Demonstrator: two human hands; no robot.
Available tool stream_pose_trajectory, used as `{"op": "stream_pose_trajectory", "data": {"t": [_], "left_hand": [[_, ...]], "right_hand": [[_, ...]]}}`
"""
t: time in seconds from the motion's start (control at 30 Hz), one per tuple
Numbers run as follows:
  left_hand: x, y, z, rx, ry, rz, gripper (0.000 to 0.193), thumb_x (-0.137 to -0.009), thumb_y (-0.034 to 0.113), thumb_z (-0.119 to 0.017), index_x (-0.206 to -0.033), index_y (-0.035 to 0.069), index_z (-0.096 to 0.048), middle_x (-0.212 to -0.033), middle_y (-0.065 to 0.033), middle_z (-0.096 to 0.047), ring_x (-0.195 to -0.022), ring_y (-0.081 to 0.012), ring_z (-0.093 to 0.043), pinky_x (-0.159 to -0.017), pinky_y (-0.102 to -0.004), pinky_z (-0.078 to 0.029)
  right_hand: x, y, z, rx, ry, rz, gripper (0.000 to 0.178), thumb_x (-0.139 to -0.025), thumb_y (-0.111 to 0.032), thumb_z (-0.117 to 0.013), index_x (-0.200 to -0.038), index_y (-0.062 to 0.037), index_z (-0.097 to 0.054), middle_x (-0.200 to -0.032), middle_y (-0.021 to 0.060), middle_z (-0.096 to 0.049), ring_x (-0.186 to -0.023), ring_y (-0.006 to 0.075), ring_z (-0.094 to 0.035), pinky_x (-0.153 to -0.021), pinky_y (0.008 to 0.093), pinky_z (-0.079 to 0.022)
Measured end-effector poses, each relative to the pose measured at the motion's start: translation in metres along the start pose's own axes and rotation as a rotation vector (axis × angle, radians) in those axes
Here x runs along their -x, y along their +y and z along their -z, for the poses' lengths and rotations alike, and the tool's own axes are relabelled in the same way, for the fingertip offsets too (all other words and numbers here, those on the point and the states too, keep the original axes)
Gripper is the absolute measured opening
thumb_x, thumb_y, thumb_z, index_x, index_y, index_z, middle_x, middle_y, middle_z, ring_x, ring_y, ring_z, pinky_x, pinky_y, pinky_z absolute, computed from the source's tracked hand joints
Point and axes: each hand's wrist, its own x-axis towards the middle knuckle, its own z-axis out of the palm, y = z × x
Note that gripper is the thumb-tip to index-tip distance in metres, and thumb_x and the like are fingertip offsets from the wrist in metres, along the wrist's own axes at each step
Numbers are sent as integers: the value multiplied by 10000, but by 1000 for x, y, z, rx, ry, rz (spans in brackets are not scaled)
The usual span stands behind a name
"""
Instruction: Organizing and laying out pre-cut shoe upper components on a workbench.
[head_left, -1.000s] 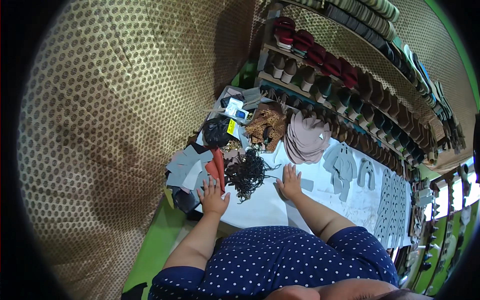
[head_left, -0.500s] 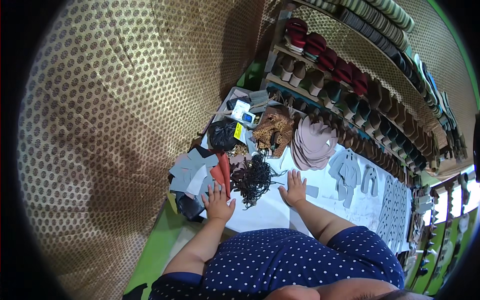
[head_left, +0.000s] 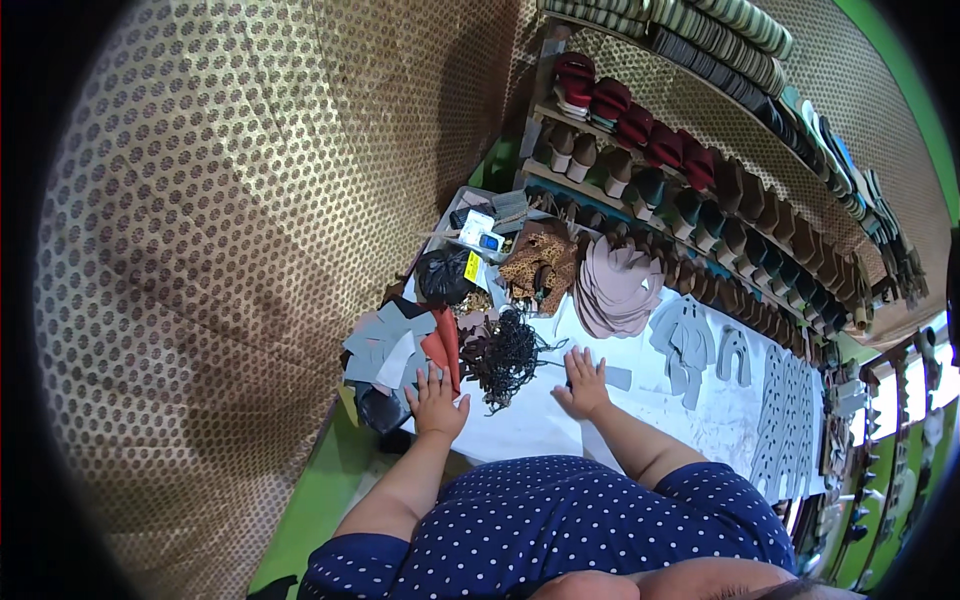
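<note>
The left hand (head_left: pixel 437 408) and right hand (head_left: pixel 583 390) are both spread, with the dark stringy tangle (head_left: pixel 510 352) at the left's two o'clock and the right's ten, and a yellow label (head_left: pixel 472 265), too small to read, at the tangle's eleven.

No readable text — yellow label (head_left: pixel 472 265) by black bag (head_left: pixel 442 279), marks too small

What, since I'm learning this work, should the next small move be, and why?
Perhaps move the right hand toward the dark stringy tangle: it lies just to that hand's left, and the hand looks open, gripping nothing visible.
</note>
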Motion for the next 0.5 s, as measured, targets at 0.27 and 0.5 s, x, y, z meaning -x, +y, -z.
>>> {"op": "stream_pose_trajectory", "data": {"t": [0.27, 0.5], "left_hand": [[-1, 3, 2, -6, -12, 0, 809, -888, 510, -606, -1569, 155, -350, -1671, -116, -223, -1551, -351, -121, -1201, -625, -25], [-2, 5, 5, -22, -3, 16, 812, -881, 497, -613, -1571, 160, -347, -1667, -115, -233, -1548, -355, -134, -1200, -627, -31]], "right_hand": [[15, 4, -8, -51, -22, 45, 953, -910, -661, -497, -1605, -82, -200, -1674, 156, -179, -1556, 356, -105, -1203, 643, -59], [11, 2, -5, -40, 10, 66, 951, -901, -665, -508, -1603, -92, -218, -1671, 157, -188, -1553, 358, -118, -1200, 645, -77]]}}
